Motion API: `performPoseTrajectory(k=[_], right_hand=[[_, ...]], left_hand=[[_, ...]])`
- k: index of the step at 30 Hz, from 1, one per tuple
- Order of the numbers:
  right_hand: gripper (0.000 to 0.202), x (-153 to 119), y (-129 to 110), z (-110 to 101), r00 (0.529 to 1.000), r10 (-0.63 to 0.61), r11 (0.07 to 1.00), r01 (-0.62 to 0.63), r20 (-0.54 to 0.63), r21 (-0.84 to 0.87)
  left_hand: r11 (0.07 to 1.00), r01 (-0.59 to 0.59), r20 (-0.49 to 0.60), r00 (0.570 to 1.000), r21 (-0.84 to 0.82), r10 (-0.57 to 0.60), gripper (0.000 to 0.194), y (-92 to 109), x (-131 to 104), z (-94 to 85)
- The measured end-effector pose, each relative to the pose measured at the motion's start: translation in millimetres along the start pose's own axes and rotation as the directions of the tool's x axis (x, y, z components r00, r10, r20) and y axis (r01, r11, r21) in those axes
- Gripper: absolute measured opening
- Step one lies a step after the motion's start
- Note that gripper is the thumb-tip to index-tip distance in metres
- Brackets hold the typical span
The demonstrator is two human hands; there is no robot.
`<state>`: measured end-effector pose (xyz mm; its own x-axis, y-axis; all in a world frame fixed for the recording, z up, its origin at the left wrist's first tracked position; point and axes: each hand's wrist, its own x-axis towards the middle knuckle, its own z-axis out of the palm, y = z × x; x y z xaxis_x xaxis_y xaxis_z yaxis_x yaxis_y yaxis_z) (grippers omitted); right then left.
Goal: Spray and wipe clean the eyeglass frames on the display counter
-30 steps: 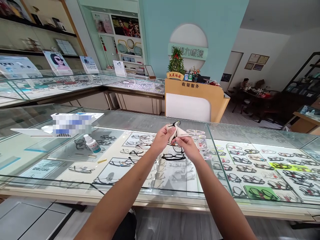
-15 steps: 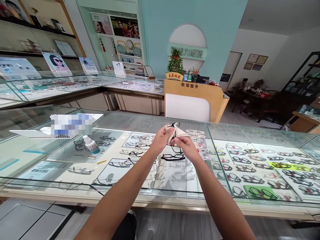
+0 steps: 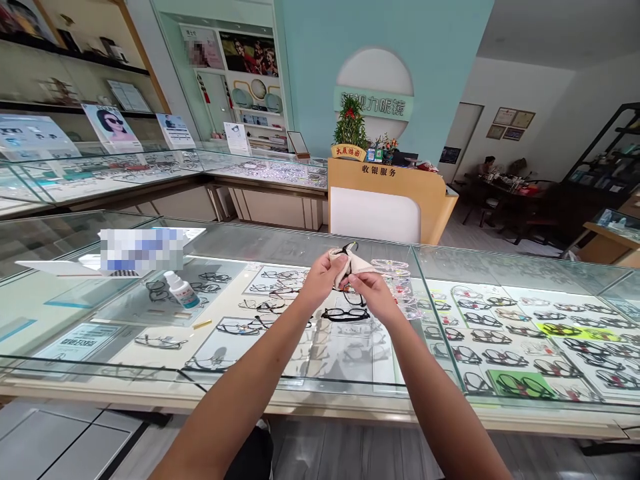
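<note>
Over the glass counter, both hands are closed together on a pale beige cloth (image 3: 361, 267). My left hand (image 3: 320, 275) presses its thumb on the cloth, which is folded around a pair of dark-framed eyeglasses (image 3: 352, 247). A black part of that frame sticks out above the fingers, while the lenses are largely covered. My right hand (image 3: 374, 292) pinches at the cloth's lower side; what its fingertips touch inside is hidden. Black eyeglasses (image 3: 345, 313) appear just below the hands, inside the display case.
A white spray bottle (image 3: 181, 289) stands on the glass counter (image 3: 260, 237) to the left, near a partly blurred box (image 3: 143, 252). Rows of eyeglasses (image 3: 493, 338) fill the case on the right. Beyond the counter is a wooden cashier desk (image 3: 435, 200).
The hands stay nearly in place, with the cloth and the frame inside it shifted very slightly. Everything else looks the same.
</note>
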<state>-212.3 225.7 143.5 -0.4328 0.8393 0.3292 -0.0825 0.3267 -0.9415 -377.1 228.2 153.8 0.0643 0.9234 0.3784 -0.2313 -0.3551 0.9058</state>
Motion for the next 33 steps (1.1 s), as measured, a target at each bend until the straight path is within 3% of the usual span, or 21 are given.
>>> performPoseTrajectory(k=[3,7,10,15,18,22,25,29,33], right_hand=[[0.046,-0.2,1.1,-0.1,1.0,-0.01,1.0,0.01,0.023,0.015],[0.04,-1.3,-2.7,-4.5,0.999,-0.018,0.998,0.02,-0.029,0.056],[0.044,-0.8,-3.1,-5.2,0.998,0.001,0.999,0.002,-0.058,0.044],[0.051,0.5,1.4,1.2,1.0,0.009,1.0,-0.009,0.004,0.017],[0.049,-0.3,1.3,1.5,1.0,0.001,0.999,-0.001,0.027,0.034],[0.043,-1.9,-3.3,-4.6,1.0,-0.007,0.998,0.008,-0.027,0.067],[0.042,-1.4,-4.1,-6.0,0.999,-0.003,0.998,0.006,-0.05,0.065],[0.047,-0.1,-0.3,0.4,1.0,-0.014,0.999,0.014,0.006,0.035],[0.047,-1.3,-0.7,3.3,1.0,-0.01,1.0,0.01,0.007,0.003]], left_hand=[[1.0,0.015,-0.037,0.999,0.019,-0.014,0.051,-0.6,1.0,-3.6],[0.991,0.091,0.117,0.99,-0.099,-0.079,0.047,5.4,4.0,-12.1],[0.992,0.066,0.178,0.983,-0.111,-0.045,0.046,7.3,3.3,-8.6],[1.0,0.006,0.007,1.0,-0.022,-0.006,0.044,2.5,-1.4,3.8],[1.0,0.017,-0.046,0.999,0.0,-0.017,0.051,0.6,-0.4,-0.8],[0.993,0.083,0.108,0.991,-0.085,-0.073,0.048,3.4,4.3,-13.6],[0.993,0.063,0.189,0.981,-0.095,-0.044,0.047,6.1,4.2,-12.5],[0.999,0.007,0.033,0.999,-0.049,-0.005,0.044,3.9,-0.9,0.3],[0.998,0.045,-0.132,0.99,-0.047,-0.051,0.054,-2.9,-0.5,4.8]])
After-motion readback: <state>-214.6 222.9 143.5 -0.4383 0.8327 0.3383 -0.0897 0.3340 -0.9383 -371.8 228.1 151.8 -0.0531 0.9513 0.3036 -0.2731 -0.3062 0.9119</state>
